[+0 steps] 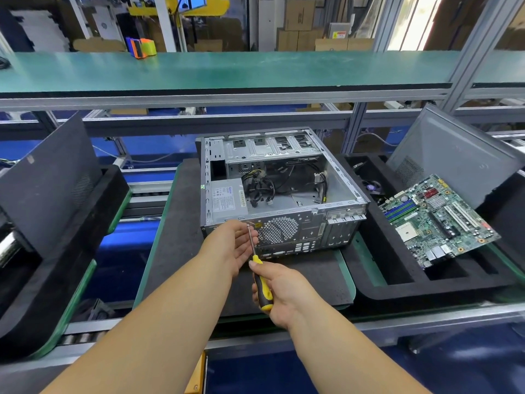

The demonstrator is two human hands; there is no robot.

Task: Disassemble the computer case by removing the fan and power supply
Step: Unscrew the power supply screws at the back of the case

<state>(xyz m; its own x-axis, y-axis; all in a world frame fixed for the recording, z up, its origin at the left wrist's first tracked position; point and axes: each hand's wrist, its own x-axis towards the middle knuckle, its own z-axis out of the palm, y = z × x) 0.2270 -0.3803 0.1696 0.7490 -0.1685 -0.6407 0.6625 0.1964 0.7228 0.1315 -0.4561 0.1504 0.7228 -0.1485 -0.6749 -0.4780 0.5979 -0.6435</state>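
Note:
An open grey computer case (pixel 335 177) lies on its side on a dark pad, rear panel toward me. The silver power supply (pixel 225 199) sits inside at the near left, with black cables (pixel 260 189) bundled beside it. A round perforated fan grille (pixel 279 230) shows on the rear panel; whether a fan sits behind it I cannot tell. My right hand (pixel 279 291) grips a yellow-and-black screwdriver (pixel 262 288), its tip at a screw on the rear panel's upper left. My left hand (pixel 235 245) is cupped beside the shaft, fingers apart.
A green motherboard (pixel 437 220) leans in a black foam tray (pixel 397 282) at the right, beside a grey side panel (pixel 454 155). Another black foam tray with a dark panel (pixel 54 180) stands at the left. A green shelf (pixel 227 69) runs across behind the case.

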